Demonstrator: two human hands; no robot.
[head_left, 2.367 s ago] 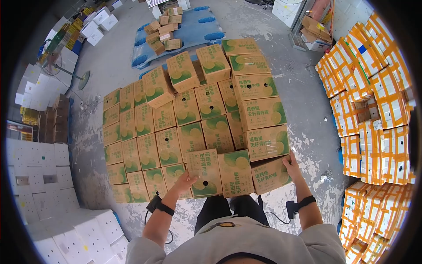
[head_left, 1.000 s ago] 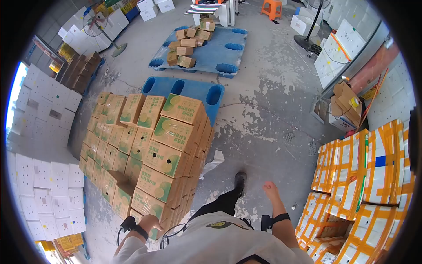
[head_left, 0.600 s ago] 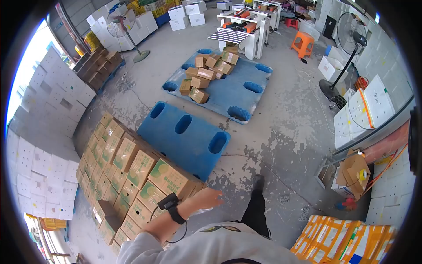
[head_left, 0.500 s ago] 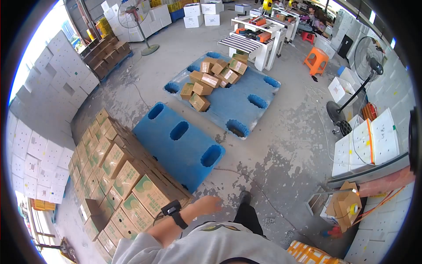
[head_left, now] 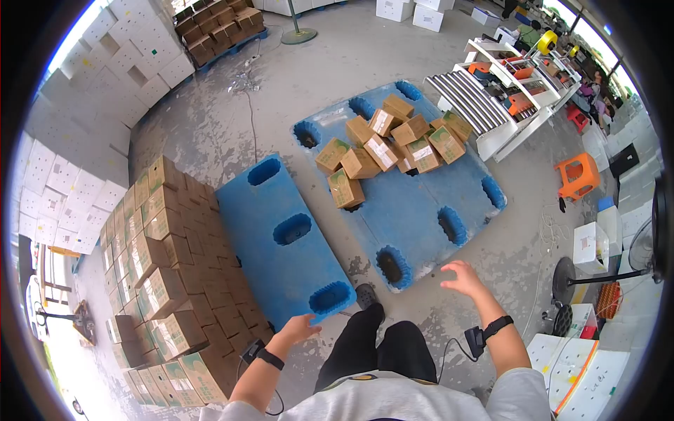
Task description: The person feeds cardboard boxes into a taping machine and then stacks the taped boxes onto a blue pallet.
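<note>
My left hand (head_left: 298, 328) is above the near corner of a blue plastic pallet (head_left: 247, 210), its fingers loosely stretched out and nothing in them. My right hand (head_left: 463, 279) is held out in front of me, empty, fingers apart and slightly curved. It is nearest to a second, wider blue pallet (head_left: 414, 210). On that pallet's far half lies a loose heap of small brown cartons (head_left: 380, 152), several of them tilted. Left of me rises a stack of brown cartons with green print (head_left: 165, 256), beside the first pallet.
White foam boxes (head_left: 77, 133) form a wall on the left. A roller conveyor (head_left: 469, 105) adjoins the wider pallet's far right side. An orange stool (head_left: 578, 175) and a standing fan (head_left: 564, 279) are on the right. A cable (head_left: 253, 126) runs along the floor.
My view has swung and moved forward, bringing the pallets closer. My right arm has come into view with its hand outstretched. My left hand has moved down and left in view, staying empty.
</note>
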